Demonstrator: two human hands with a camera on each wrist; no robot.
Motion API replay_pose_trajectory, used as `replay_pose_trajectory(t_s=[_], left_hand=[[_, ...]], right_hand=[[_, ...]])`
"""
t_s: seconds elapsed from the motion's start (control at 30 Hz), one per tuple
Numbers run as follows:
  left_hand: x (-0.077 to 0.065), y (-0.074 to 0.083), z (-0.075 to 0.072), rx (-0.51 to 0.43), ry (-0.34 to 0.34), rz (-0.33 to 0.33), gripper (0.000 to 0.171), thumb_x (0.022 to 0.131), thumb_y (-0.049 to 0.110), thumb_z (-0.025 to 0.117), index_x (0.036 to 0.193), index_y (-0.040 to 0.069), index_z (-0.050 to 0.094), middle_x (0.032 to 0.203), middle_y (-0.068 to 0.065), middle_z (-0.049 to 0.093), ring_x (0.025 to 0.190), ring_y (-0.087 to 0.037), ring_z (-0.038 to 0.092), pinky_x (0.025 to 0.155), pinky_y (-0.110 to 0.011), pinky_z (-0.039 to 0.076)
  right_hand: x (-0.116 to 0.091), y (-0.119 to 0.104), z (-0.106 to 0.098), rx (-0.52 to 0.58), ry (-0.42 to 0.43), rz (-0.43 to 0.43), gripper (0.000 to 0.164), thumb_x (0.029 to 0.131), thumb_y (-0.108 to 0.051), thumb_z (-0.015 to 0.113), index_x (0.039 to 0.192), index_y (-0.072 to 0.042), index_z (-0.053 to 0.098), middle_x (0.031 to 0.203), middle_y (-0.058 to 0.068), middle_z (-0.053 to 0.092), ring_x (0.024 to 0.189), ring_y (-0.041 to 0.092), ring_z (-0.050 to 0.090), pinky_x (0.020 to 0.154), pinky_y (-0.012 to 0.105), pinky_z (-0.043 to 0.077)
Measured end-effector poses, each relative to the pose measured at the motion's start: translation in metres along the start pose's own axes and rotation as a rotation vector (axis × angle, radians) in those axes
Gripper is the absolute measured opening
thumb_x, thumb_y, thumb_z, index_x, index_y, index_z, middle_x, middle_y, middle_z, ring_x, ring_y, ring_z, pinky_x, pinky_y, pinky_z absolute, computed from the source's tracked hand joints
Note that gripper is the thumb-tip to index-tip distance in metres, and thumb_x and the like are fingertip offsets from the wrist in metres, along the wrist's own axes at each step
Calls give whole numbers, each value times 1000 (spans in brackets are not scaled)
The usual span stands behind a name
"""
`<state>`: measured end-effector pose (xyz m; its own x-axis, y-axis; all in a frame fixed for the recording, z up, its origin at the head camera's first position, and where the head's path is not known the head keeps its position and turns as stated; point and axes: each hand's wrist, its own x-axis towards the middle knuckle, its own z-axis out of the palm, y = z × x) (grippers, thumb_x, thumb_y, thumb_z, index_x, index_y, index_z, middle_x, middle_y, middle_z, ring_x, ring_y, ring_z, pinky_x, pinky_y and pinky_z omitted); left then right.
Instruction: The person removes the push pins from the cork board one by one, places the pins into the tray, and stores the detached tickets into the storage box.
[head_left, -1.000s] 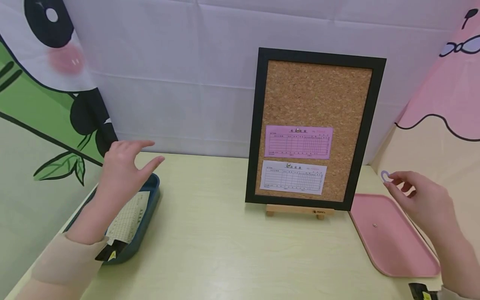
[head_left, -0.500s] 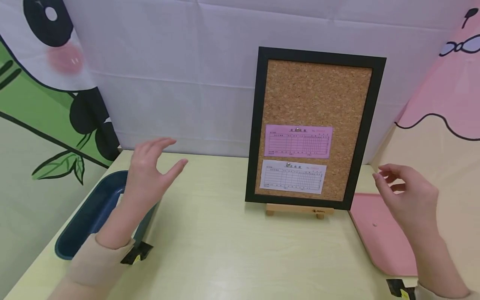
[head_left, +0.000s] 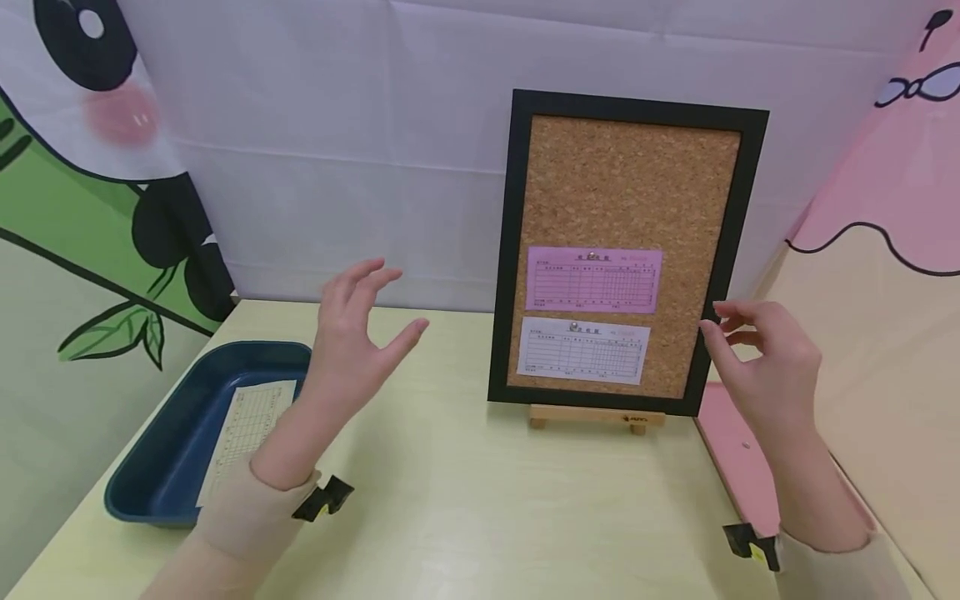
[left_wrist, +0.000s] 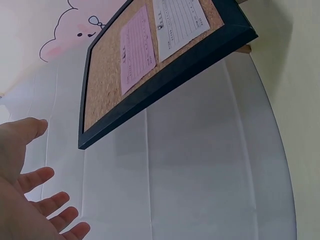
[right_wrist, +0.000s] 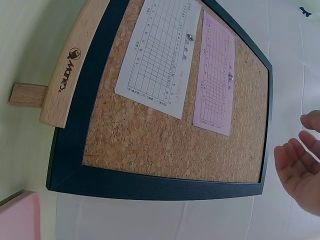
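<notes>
A black-framed cork board point(head_left: 622, 175) stands on a small wooden easel point(head_left: 596, 415). Pinned to its lower half are a pink form slip point(head_left: 592, 281) and, beneath it, a white form slip point(head_left: 583, 350). My left hand point(head_left: 352, 333) hovers over the table left of the board, fingers spread apart and holding nothing. Close to the board's right edge, my right hand point(head_left: 772, 358) hangs in the air with its fingers loosely bent. In the right wrist view, no object shows between that hand's fingertips point(right_wrist: 281, 155).
At the left lies a blue tray point(head_left: 161, 450) with a cream printed sheet point(head_left: 247, 425) in it. Partly behind my right arm is a pink tray point(head_left: 723, 417) with a tiny metal piece point(head_left: 746, 445). A white cloth point(head_left: 337, 150) backs the table.
Both hands have moved inward: the left one rightward off the blue tray, the right one leftward toward the board. A small pale ring shape seen at the right fingertips earlier no longer shows.
</notes>
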<state>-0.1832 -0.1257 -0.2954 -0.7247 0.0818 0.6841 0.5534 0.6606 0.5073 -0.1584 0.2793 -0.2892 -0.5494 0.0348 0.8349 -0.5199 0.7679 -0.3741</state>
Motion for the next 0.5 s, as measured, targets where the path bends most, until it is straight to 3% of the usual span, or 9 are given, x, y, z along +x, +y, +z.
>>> replay_pose_trajectory(t_s=[0.27,0.5], left_hand=[[10,10,24,-95,-6,17,56,81,24,75,130,13,51,142,-7,38,132,-25,29,101,-51,35],[16,11,47,-90,-77,11,60,82,29,73,133,15,46,146,-8,32,135,-26,26,102,-55,32]], right_hand=[[5,-1,21,40,-27,-66,27,76,9,72,102,7,64,95,18,64,83,4,54,80,6,42],[9,0,41,101,-24,-119,26,75,10,72,100,9,63,93,19,65,80,15,57,77,9,45]])
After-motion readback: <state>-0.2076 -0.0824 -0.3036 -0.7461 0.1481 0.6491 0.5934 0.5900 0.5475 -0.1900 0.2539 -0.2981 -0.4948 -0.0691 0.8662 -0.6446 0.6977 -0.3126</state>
